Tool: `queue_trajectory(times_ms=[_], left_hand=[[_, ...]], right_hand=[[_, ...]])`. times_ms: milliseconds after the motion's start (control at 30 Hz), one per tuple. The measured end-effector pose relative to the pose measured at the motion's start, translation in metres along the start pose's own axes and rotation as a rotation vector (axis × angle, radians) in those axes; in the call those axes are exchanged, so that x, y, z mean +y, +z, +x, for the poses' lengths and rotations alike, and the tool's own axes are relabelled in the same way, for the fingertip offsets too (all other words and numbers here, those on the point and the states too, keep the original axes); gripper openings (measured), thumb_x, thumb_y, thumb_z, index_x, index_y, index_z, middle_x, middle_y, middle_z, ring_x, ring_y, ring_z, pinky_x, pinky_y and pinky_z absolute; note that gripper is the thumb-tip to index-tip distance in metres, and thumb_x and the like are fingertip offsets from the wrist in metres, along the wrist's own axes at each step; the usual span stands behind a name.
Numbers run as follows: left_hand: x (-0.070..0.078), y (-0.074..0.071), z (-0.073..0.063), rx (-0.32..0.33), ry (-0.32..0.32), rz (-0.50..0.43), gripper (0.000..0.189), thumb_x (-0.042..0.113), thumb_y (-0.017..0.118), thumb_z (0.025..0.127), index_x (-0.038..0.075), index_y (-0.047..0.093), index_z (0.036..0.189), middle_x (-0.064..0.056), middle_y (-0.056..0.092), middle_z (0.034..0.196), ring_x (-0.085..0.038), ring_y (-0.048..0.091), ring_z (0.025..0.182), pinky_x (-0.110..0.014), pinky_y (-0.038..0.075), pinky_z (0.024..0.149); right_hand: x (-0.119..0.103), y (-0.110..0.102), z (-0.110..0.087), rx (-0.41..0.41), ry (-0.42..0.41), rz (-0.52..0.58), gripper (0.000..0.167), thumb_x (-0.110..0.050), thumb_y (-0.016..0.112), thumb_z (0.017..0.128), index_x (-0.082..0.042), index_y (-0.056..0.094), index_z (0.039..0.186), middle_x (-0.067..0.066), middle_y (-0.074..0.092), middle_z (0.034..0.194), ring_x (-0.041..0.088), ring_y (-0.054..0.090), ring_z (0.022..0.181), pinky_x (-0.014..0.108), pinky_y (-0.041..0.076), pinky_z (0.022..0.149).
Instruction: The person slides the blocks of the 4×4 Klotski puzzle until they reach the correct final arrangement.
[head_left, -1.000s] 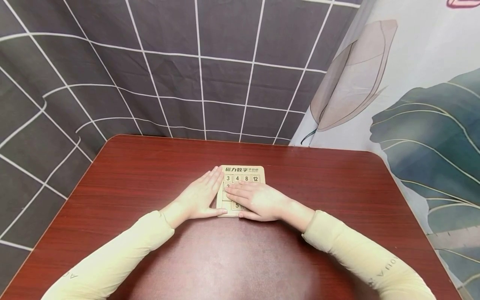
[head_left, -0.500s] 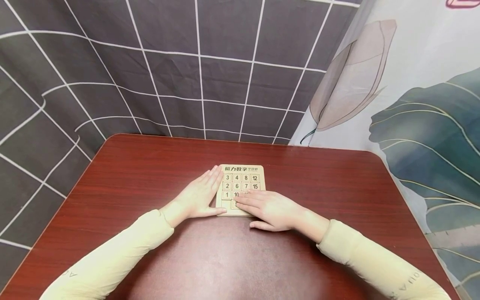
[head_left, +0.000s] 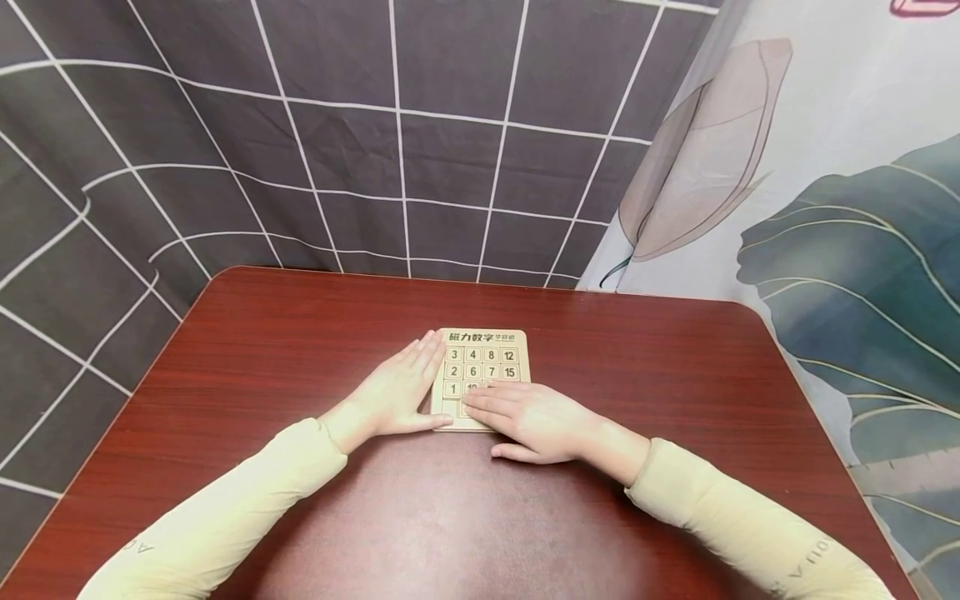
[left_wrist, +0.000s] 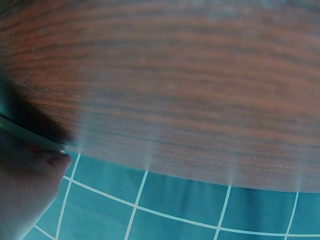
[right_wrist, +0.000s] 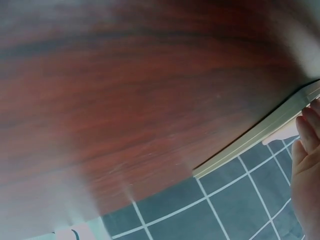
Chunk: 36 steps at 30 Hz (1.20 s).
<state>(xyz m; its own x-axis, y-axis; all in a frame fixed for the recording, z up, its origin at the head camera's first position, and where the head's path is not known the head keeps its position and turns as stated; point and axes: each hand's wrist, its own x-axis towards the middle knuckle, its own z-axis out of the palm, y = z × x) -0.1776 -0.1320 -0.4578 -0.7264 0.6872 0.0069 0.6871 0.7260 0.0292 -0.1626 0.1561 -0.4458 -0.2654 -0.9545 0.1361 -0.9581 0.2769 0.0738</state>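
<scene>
A pale wooden sliding number puzzle [head_left: 486,337] lies flat on the table. Its top row reads 3, 4, 8, 12, the second 2, 6, 7, 15, and the third starts with 1. A bare slot shows in the lower left corner. My left hand [head_left: 390,392] lies along the puzzle's left edge, fingers extended, thumb at the near left corner. With its fingers stretched across the lower tiles, my right hand [head_left: 536,421] hides much of the bottom two rows; its thumb is off the near edge. The right wrist view catches the puzzle's side [right_wrist: 245,142] beside the fingers.
The dark red wooden table [head_left: 315,325] extends around the puzzle on all sides. Behind it hangs a dark grey curtain [head_left: 450,158] with white grid lines. At the right, a white curtain with leaf prints [head_left: 847,250] hangs by the table's edge.
My right hand has drawn back toward the near right, uncovering the second row and the 1 tile, then shifted slightly left. My left hand has stayed in place.
</scene>
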Motion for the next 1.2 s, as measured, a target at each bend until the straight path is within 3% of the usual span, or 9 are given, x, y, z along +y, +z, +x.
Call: queue_trajectory(times_ms=[333,800,967,1200], left_hand=[[0.0,-0.001,0.0,-0.006,0.001,0.006,0.11,0.069,0.059,0.095,-0.014,0.028,0.161,-0.032,0.024,0.172,-0.042,0.026,0.162,-0.048,0.029,0.134],[0.001,0.0,0.0,0.019,0.008,0.007,0.11,0.068,0.061,0.095,-0.015,0.029,0.16,-0.033,0.025,0.171,-0.043,0.027,0.162,-0.048,0.03,0.133],[0.002,0.001,0.0,0.011,0.005,0.014,0.111,0.069,0.061,0.095,-0.015,0.028,0.161,-0.032,0.024,0.171,-0.042,0.027,0.162,-0.048,0.03,0.134],[0.001,0.001,0.001,-0.022,-0.011,0.022,0.112,0.072,0.058,0.095,-0.013,0.027,0.162,-0.031,0.023,0.172,-0.042,0.025,0.163,-0.047,0.028,0.134]], right_hand=[[-0.001,-0.001,0.002,-0.043,0.007,0.02,0.067,-0.046,0.062,0.105,-0.002,0.053,0.155,0.011,0.057,0.159,0.024,0.053,0.15,0.042,0.043,0.127],[-0.004,0.002,0.016,-0.033,-0.006,0.04,0.068,-0.044,0.061,0.105,-0.004,0.049,0.158,0.009,0.054,0.162,0.026,0.051,0.151,0.043,0.043,0.126],[-0.004,-0.005,0.007,-0.012,-0.006,0.054,0.066,-0.04,0.065,0.103,-0.003,0.052,0.156,0.011,0.056,0.16,0.027,0.053,0.15,0.043,0.045,0.125],[0.0,-0.009,-0.021,0.016,0.028,0.041,0.065,-0.038,0.07,0.1,-0.003,0.056,0.153,0.011,0.059,0.157,0.027,0.056,0.147,0.043,0.048,0.122]])
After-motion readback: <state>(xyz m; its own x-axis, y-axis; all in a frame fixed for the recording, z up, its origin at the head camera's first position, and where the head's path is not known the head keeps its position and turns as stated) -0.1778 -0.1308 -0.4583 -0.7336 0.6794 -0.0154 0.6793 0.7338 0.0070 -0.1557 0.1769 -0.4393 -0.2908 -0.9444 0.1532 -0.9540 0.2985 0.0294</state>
